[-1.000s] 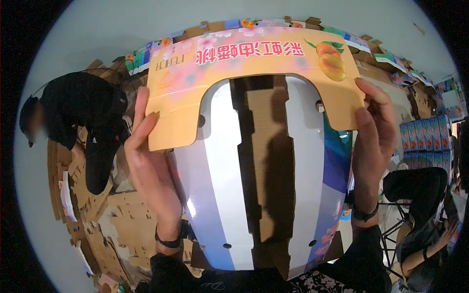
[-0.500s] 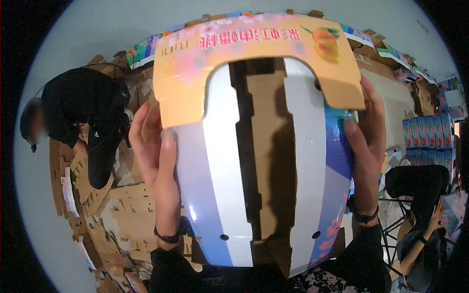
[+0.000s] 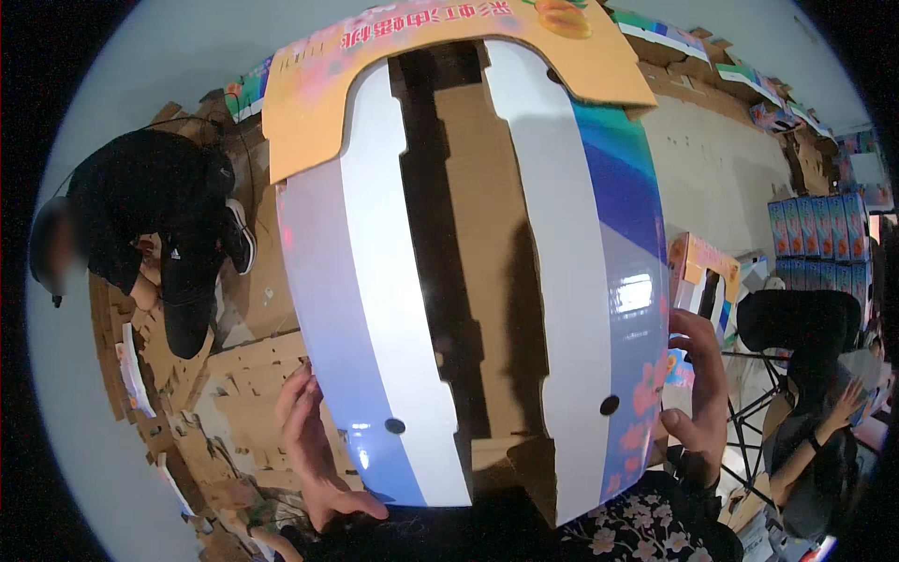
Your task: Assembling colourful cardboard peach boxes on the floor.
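Note:
A large printed cardboard fruit box (image 3: pixel 370 272) fills the middle, its top striped white, lilac and blue. Its far end carries an orange panel (image 3: pixel 314 112) with peach pictures. Between the two top flaps runs a long notched gap, showing the bare brown inside (image 3: pixel 482 206). At the near left side my left hand (image 3: pixel 318 459) holds the box, fingers against the side and thumb by the near corner. My right hand (image 3: pixel 698 393) grips the near right side with curled fingers. Parts of the fingers on both hands are hidden by the box.
To the left a person in black (image 3: pixel 154 215) crouches over flattened cardboard (image 3: pixel 248 403). At right are stacked blue cartons (image 3: pixel 819 225), a smaller orange-topped box (image 3: pixel 702 272), a black-legged stool (image 3: pixel 754 403) and another person's arm (image 3: pixel 824 431). More cardboard lines the far wall.
Both hands have slid from the far sides of the box to its near sides. The box has shifted slightly away and left. A smaller box now shows at right.

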Demonstrator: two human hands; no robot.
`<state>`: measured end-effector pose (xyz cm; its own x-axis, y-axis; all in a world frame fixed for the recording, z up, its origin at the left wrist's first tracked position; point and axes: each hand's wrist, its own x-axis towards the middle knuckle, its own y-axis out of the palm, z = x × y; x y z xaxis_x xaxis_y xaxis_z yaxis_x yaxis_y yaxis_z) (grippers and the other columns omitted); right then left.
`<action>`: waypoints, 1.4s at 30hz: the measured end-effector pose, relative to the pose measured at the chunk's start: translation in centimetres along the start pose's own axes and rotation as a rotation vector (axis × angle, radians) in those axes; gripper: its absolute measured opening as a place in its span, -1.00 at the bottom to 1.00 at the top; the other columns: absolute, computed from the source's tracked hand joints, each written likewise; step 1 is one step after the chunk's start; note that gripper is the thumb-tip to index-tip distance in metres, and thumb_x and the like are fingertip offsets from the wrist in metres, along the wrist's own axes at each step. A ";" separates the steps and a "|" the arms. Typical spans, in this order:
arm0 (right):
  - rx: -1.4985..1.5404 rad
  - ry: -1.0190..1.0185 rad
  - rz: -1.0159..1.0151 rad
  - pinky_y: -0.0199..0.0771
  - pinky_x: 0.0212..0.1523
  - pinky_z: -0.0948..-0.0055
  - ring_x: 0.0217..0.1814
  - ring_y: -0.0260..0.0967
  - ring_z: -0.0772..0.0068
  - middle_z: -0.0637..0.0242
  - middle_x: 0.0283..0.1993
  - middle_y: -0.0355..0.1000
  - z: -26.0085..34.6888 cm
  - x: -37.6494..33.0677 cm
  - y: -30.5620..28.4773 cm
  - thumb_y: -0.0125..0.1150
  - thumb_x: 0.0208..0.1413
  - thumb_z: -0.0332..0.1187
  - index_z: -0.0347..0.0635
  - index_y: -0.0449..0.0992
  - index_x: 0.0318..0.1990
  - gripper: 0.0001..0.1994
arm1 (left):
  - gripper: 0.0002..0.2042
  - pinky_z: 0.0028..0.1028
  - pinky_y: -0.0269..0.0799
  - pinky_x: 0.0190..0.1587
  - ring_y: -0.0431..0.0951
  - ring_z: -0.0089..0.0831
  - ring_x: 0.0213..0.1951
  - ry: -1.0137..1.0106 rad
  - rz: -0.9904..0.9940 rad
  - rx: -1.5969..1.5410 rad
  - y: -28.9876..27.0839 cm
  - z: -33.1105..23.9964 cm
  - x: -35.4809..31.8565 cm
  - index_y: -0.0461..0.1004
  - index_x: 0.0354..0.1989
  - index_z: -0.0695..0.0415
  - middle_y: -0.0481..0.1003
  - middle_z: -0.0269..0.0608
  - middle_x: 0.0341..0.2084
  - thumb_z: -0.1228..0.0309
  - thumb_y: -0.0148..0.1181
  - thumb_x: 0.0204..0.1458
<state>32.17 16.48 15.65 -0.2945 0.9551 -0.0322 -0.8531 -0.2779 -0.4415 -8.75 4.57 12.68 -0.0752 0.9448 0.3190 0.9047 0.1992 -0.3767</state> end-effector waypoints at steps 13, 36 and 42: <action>0.159 0.222 -0.305 0.34 0.14 0.35 0.09 0.33 0.38 0.18 0.06 0.34 -1.7 -10.1 4.0 0.35 -0.08 -0.64 -0.28 0.19 0.25 -0.31 | -0.47 -0.48 0.29 0.02 0.41 -0.49 -0.10 -0.810 -0.290 -0.022 2.3 -2.8 -8.1 0.29 0.04 0.16 0.42 -0.28 -0.18 0.59 0.34 -0.16; -0.413 -0.418 -0.155 0.39 0.03 0.18 0.10 0.29 0.06 0.18 0.08 0.33 -1.1 -5.3 8.6 0.44 -0.37 -0.50 -0.05 0.46 0.14 -0.29 | -0.38 -0.21 0.30 0.27 0.24 -0.14 0.26 0.007 -0.052 0.100 7.0 -1.9 -5.2 0.16 0.20 0.25 0.15 0.05 0.17 0.69 0.25 -0.07; -0.427 -0.476 -0.066 0.47 -0.05 0.11 0.01 0.36 0.03 0.19 -0.04 0.41 -1.8 -4.0 7.4 0.48 -0.35 -0.42 -0.13 0.50 0.00 -0.41 | -0.45 -0.29 0.40 0.12 0.44 -0.20 0.09 -0.051 -0.014 0.343 5.6 -0.4 -5.0 0.43 0.03 0.27 0.43 -0.03 -0.02 0.67 0.42 -0.24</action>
<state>27.80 10.76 10.87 -0.4898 0.7917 0.3650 -0.6580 -0.0611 -0.7505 -3.09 0.86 9.33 -0.1153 0.9515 0.2852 0.7102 0.2798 -0.6460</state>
